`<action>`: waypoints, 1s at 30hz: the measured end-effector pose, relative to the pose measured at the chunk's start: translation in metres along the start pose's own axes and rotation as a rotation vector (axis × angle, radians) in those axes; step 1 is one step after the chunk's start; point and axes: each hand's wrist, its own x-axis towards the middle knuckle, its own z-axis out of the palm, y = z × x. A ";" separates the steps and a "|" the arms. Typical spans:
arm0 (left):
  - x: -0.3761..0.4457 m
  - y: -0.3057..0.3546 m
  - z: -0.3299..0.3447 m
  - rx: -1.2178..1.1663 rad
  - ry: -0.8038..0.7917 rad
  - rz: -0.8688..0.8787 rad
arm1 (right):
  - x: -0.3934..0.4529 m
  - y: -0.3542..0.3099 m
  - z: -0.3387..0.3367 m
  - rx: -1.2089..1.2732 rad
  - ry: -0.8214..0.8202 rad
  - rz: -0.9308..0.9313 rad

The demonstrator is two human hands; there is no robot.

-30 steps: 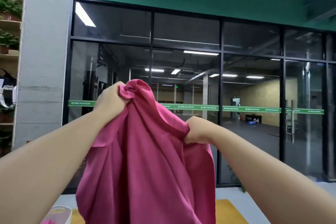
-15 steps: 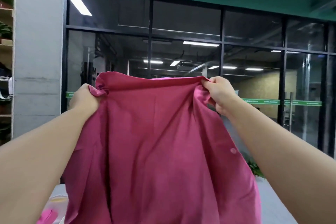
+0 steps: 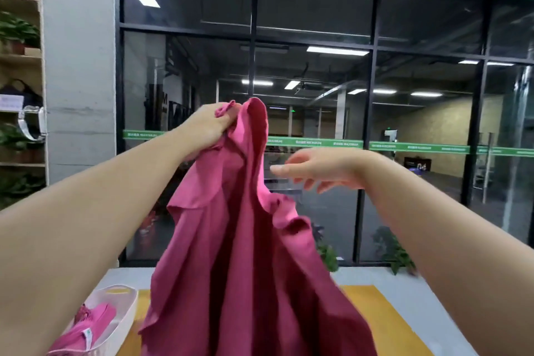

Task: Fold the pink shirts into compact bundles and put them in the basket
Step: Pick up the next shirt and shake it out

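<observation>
In the head view, the pink shirt (image 3: pixel 245 240) is now gathered at the frame's centre and hangs from the left hand (image 3: pixel 206 128) alone, whereas half a second ago it was stretched wide between both hands. The right hand (image 3: pixel 318 167) has let go and is seen right of centre, fingers spread and holding nothing, just beside the cloth. A re-grip for the next fold is judged likely. Both forearms are extended forward. At lower left, a folded pink bundle (image 3: pixel 86 329) lies in the white basket (image 3: pixel 127 309) on the yellow bench (image 3: pixel 375 312).
</observation>
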 end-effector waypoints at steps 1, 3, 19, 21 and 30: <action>-0.002 0.009 0.008 0.024 -0.087 0.030 | 0.007 -0.007 0.008 0.044 0.159 -0.108; -0.005 0.022 0.022 0.048 -0.179 0.124 | 0.020 -0.017 0.022 0.310 0.348 -0.276; -0.004 -0.006 0.007 0.991 -0.073 0.009 | 0.023 0.008 0.033 0.664 0.361 -0.220; -0.005 -0.003 0.012 0.381 -0.061 -0.180 | 0.014 0.008 0.038 0.640 -0.111 -0.256; -0.018 0.028 0.005 -0.404 -0.267 -0.071 | 0.059 0.024 0.046 0.508 0.471 -0.183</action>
